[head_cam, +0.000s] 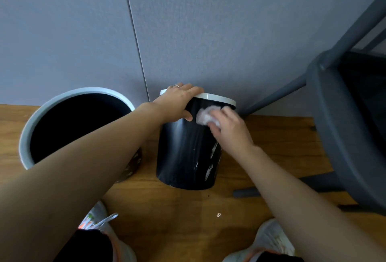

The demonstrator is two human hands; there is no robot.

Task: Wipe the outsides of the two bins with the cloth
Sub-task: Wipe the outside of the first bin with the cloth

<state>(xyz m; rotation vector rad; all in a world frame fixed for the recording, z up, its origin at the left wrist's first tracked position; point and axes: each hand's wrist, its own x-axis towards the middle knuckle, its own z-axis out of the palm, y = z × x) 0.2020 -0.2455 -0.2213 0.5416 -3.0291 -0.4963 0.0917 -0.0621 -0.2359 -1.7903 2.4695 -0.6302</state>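
Black bin [188,157]: upright on the wooden floor, against the grey wall; glossy black side with small white markings low on the right, pale rim band on top.
Second bin [27,136]: just left of the black one, upright, open-topped, pale grey rim, dark inside.
Cloth [205,115]: small white wad, pressed against the black bin's upper side, just under its rim.

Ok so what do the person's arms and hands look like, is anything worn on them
Both forearms are bare, with no sleeves, gloves, watch or bracelets in view. The left hand wears one thin silver-coloured ring on a finger. The right hand shows no ring or other jewellery on the parts that can be seen.
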